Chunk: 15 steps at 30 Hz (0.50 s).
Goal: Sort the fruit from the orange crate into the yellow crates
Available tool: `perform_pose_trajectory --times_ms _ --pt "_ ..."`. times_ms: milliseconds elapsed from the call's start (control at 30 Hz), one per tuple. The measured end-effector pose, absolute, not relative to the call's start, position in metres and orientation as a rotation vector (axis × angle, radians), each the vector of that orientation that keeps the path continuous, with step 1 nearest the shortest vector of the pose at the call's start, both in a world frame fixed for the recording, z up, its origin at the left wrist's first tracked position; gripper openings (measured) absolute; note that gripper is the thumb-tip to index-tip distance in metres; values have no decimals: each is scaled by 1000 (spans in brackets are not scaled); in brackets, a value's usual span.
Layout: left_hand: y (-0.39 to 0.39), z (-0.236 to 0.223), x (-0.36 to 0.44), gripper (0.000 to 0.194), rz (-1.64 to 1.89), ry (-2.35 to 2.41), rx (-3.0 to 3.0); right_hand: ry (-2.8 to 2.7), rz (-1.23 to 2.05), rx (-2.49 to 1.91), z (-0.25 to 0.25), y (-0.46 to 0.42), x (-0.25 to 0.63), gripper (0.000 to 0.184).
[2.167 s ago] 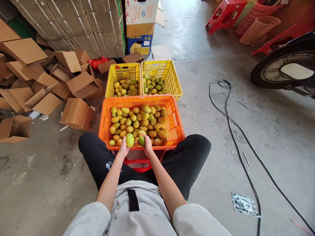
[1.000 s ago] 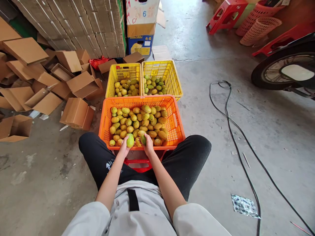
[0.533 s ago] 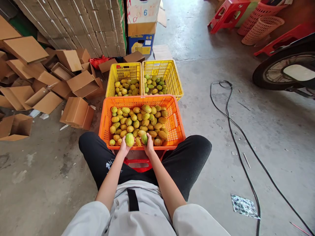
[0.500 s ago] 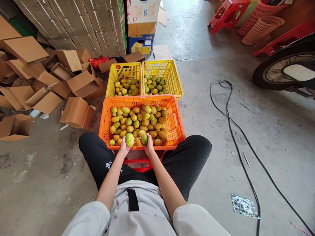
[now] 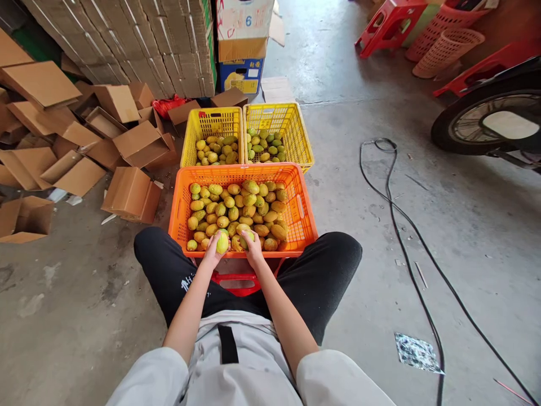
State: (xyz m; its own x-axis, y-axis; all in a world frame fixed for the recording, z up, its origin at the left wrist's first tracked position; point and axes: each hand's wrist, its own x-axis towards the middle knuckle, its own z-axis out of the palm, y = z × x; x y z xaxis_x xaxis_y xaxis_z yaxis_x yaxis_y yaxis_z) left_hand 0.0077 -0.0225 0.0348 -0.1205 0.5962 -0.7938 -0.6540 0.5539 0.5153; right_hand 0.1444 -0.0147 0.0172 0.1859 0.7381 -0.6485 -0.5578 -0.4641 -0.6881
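A yellow-green oval fruit is held in my left hand, its fingers closed round the side. My right hand grips another green oval fruit, partly covered by the thumb and fingers. Both hands are over the near rim of an orange plastic crate, a short gap apart. Inside that crate lie several layers of yellow, green and brownish oval fruits, a little like small melons. The undersides of the held fruits are hidden.
Behind the orange crate stand a left yellow crate and a right yellow crate, both with fruit. Cardboard boxes litter the left floor. A black cable and a motorcycle wheel are right. A red stool shows below the crate.
Both hands have stayed at the crate's near rim. Each fruit has been turned slightly in the fingers, and the right hand's fingers now lie over the top of its fruit.
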Motion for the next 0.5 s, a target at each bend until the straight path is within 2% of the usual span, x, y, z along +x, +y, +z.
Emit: perform_pose_trajectory --times_ms 167,333,500 --pt "-27 37 11 32 1092 1311 1 -318 1494 -1439 15 -18 144 58" --pt "-28 36 12 33 1175 1304 -26 -282 1528 -1446 16 -17 147 45" --pt "-24 33 11 17 1167 1295 -123 -258 1542 -1438 21 -19 149 30"
